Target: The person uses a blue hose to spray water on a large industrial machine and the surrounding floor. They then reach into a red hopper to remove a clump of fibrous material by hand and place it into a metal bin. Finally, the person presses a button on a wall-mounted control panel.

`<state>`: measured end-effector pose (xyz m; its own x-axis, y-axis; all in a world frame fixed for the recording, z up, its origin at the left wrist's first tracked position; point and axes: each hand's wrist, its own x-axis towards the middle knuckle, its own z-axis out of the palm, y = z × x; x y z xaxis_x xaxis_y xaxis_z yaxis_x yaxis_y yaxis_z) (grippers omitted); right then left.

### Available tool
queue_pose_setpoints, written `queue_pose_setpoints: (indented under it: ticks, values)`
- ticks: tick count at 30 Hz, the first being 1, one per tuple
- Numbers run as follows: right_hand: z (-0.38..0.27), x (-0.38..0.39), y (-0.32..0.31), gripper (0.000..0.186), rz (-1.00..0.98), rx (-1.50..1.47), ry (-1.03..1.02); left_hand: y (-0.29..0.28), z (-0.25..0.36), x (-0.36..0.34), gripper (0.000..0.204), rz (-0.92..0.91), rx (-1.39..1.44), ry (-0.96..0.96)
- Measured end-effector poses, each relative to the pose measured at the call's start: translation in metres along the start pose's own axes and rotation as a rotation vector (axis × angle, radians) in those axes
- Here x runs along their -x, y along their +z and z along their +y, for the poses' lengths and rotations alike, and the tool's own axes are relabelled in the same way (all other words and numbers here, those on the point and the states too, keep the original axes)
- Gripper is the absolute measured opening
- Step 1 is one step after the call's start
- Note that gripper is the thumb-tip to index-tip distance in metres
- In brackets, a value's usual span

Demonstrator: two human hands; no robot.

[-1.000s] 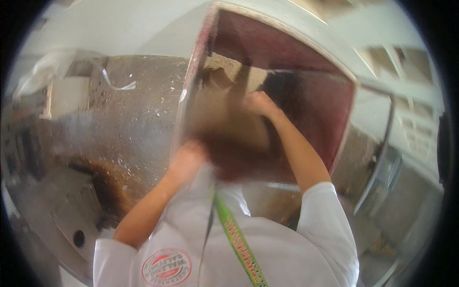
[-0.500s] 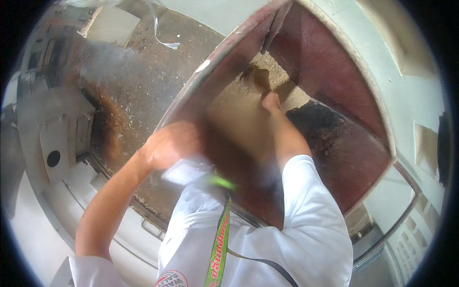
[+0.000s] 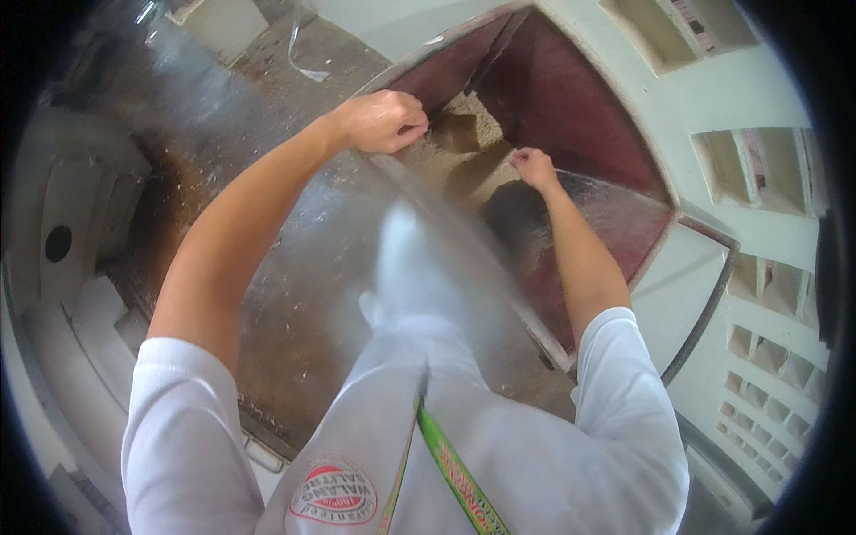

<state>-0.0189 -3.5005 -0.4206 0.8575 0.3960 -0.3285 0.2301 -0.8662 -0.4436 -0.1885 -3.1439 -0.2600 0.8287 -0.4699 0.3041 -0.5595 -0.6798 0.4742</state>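
Heap: the loose tan heap (image 3: 489,125) lies inside the bin (image 3: 580,98), toward its far end, between your hands.
Brown patch: a brown patch (image 3: 459,134) shows on the heap; you cannot tell whether it is an object or a hollow.
Right hand: your right hand (image 3: 532,167) is over the bin, near the heap, fingers drawn narrow; whether they hold anything, you cannot tell.
Left hand: your left hand (image 3: 383,122) is at the bin's left rim, fingers curled; whether they grip it, you cannot tell.
Bin: red inside, with a black patch (image 3: 517,214) beside the heap.
Floor: brown and speckled, the floor (image 3: 303,294) spreads left of the bin.
Lanyard: your green lanyard (image 3: 446,450) hangs over your white shirt (image 3: 526,437).
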Motion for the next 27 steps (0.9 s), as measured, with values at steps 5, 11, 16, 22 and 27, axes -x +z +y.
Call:
queue_pose_setpoints:
  ticks: [5, 11, 16, 22, 27]
  values:
    - [0.029, -0.033, 0.040, 0.036, -0.162, 0.240, -0.122, 0.011, -0.018, 0.000, 0.007, -0.026, -0.007, 0.150]
    - [0.105, -0.172, 0.221, 0.055, -0.333, 0.361, 0.003, 0.002, -0.008, 0.011, 0.016, -0.033, 0.004, 0.067]
    - [0.178, -0.217, 0.327, 0.025, -0.357, 0.886, -0.153, 0.004, -0.021, -0.017, 0.020, 0.124, 0.058, 0.093]
    - [0.048, -0.199, 0.277, 0.039, 0.041, -0.460, -0.187, 0.002, -0.012, -0.014, 0.020, 0.010, 0.013, -0.145]
    - [0.101, -0.243, 0.321, 0.072, -0.067, -0.261, -0.384, -0.002, -0.021, -0.022, 0.021, -0.045, 0.009, -0.133]
